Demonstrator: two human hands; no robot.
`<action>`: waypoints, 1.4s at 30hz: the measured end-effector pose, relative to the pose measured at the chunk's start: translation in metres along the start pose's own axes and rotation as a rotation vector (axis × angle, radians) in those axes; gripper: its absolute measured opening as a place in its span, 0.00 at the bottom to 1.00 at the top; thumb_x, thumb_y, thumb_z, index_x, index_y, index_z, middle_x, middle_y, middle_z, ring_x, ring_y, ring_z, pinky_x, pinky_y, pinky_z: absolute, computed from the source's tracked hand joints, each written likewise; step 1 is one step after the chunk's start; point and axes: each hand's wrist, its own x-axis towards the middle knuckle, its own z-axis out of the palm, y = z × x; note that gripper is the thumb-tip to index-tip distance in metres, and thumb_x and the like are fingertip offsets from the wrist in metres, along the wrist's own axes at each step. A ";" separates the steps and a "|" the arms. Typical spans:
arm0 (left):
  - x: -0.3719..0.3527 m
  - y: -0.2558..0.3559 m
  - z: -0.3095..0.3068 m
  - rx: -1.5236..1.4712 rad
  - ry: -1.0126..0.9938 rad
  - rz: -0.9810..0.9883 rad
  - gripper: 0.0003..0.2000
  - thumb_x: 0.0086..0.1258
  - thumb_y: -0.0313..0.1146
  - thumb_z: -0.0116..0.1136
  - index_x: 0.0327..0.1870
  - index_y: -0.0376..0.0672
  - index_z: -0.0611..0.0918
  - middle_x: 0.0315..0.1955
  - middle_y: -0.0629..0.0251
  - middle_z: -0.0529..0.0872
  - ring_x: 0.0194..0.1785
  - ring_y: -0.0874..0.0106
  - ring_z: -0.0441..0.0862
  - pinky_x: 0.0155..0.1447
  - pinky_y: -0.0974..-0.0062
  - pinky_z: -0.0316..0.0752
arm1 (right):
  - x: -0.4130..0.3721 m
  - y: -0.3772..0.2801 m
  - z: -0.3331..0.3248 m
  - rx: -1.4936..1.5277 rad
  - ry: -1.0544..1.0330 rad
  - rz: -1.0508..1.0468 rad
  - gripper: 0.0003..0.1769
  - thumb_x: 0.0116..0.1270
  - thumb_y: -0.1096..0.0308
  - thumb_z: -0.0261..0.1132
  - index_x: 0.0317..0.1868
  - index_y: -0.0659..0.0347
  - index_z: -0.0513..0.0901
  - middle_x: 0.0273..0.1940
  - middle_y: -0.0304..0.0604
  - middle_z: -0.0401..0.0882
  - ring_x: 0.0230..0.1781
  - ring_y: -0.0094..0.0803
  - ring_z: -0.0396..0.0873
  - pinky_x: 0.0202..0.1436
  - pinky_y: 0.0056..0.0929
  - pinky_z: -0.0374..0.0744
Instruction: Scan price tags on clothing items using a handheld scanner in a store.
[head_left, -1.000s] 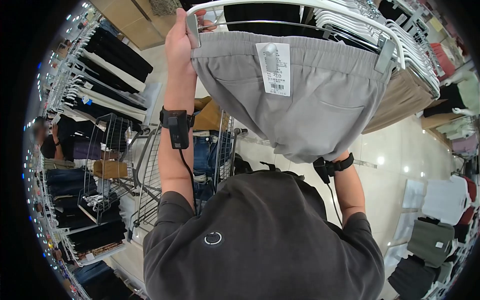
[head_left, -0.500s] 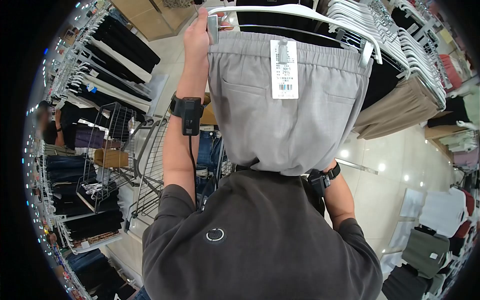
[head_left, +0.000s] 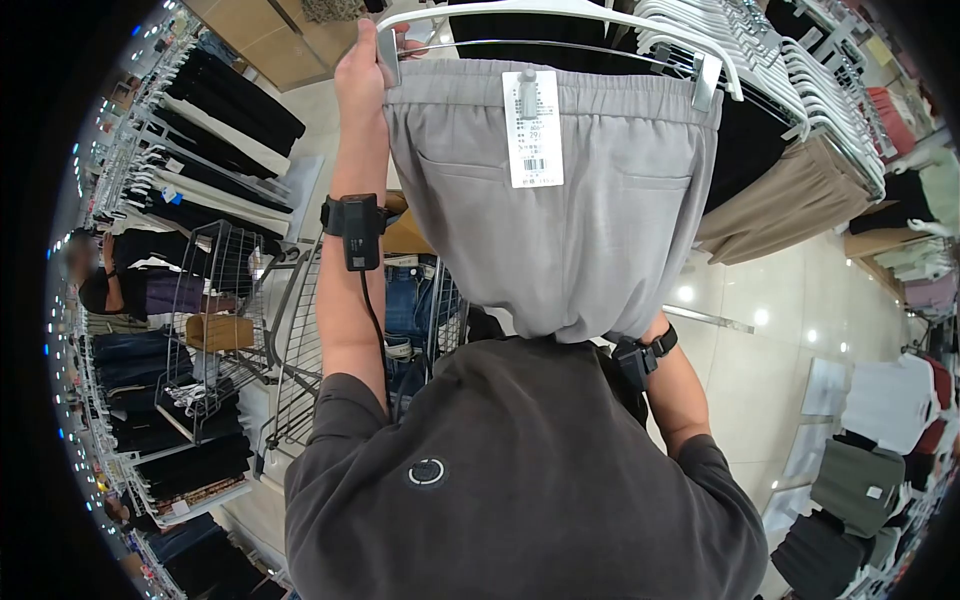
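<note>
My left hand (head_left: pixel 362 70) is raised and shut on the left clip end of a white hanger (head_left: pixel 560 12). A pair of grey shorts (head_left: pixel 560 230) hangs from the hanger, with a white price tag (head_left: pixel 531 128) at the waistband. My right forearm and its wrist strap (head_left: pixel 645 352) reach under the lower hem of the shorts. The right hand itself is hidden behind the fabric.
A wire shopping cart (head_left: pixel 300 330) with blue jeans (head_left: pixel 408 300) stands at my left. A rail of white hangers (head_left: pixel 800 80) with tan trousers (head_left: pixel 790 200) is at the right. Black garments (head_left: pixel 230 100) hang left, near another person (head_left: pixel 110 285). Folded shirts (head_left: pixel 880 440) lie lower right.
The shorts have swung from a slanted, spread position to hanging straight in front of me. My right wrist has moved lower and closer to my body, under the hem.
</note>
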 end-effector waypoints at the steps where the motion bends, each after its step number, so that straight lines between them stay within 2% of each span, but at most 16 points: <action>1: 0.001 0.001 0.000 0.004 -0.001 0.008 0.25 0.80 0.48 0.44 0.43 0.32 0.84 0.31 0.55 0.88 0.38 0.67 0.86 0.44 0.74 0.78 | 0.001 -0.001 0.000 0.001 -0.002 0.002 0.28 0.77 0.50 0.49 0.66 0.61 0.70 0.62 0.47 0.75 0.61 0.38 0.75 0.64 0.39 0.75; 10: 0.012 0.004 0.000 -0.039 0.002 0.049 0.24 0.80 0.47 0.44 0.44 0.31 0.83 0.32 0.55 0.88 0.36 0.69 0.85 0.44 0.74 0.78 | 0.002 -0.005 -0.004 0.008 0.002 0.017 0.28 0.77 0.50 0.50 0.66 0.61 0.70 0.62 0.47 0.75 0.61 0.38 0.75 0.63 0.39 0.75; 13: 0.016 0.009 0.003 -0.014 0.010 0.040 0.24 0.81 0.48 0.41 0.48 0.32 0.82 0.35 0.59 0.86 0.39 0.71 0.82 0.47 0.75 0.77 | -0.002 -0.002 -0.007 0.016 0.007 0.029 0.28 0.77 0.50 0.50 0.66 0.61 0.70 0.62 0.47 0.75 0.61 0.38 0.75 0.63 0.39 0.75; 31: 0.041 0.017 0.004 0.108 0.082 0.185 0.25 0.82 0.46 0.38 0.46 0.31 0.83 0.37 0.56 0.87 0.40 0.69 0.83 0.50 0.73 0.78 | -0.022 0.010 -0.014 0.041 0.025 0.063 0.28 0.76 0.50 0.51 0.67 0.62 0.70 0.62 0.47 0.75 0.60 0.39 0.76 0.63 0.39 0.76; 37: 0.060 0.004 0.005 -0.070 0.048 0.207 0.25 0.82 0.45 0.40 0.46 0.29 0.82 0.38 0.53 0.87 0.41 0.67 0.85 0.50 0.71 0.79 | -0.022 0.012 -0.011 0.043 0.013 0.063 0.28 0.76 0.50 0.51 0.67 0.62 0.70 0.62 0.48 0.75 0.60 0.39 0.76 0.63 0.39 0.76; 40: 0.070 0.003 0.006 -0.034 0.090 0.224 0.17 0.79 0.42 0.50 0.41 0.37 0.83 0.29 0.65 0.85 0.29 0.76 0.82 0.36 0.78 0.75 | -0.020 0.012 -0.008 0.042 0.007 0.061 0.28 0.76 0.50 0.51 0.67 0.62 0.70 0.62 0.48 0.75 0.60 0.39 0.76 0.63 0.39 0.76; 42: 0.071 0.002 0.011 -0.067 0.085 0.215 0.20 0.79 0.46 0.47 0.39 0.37 0.84 0.28 0.66 0.85 0.29 0.77 0.81 0.34 0.77 0.74 | -0.019 0.011 -0.007 0.042 0.005 0.057 0.28 0.76 0.50 0.51 0.67 0.62 0.70 0.62 0.48 0.75 0.60 0.39 0.76 0.63 0.39 0.76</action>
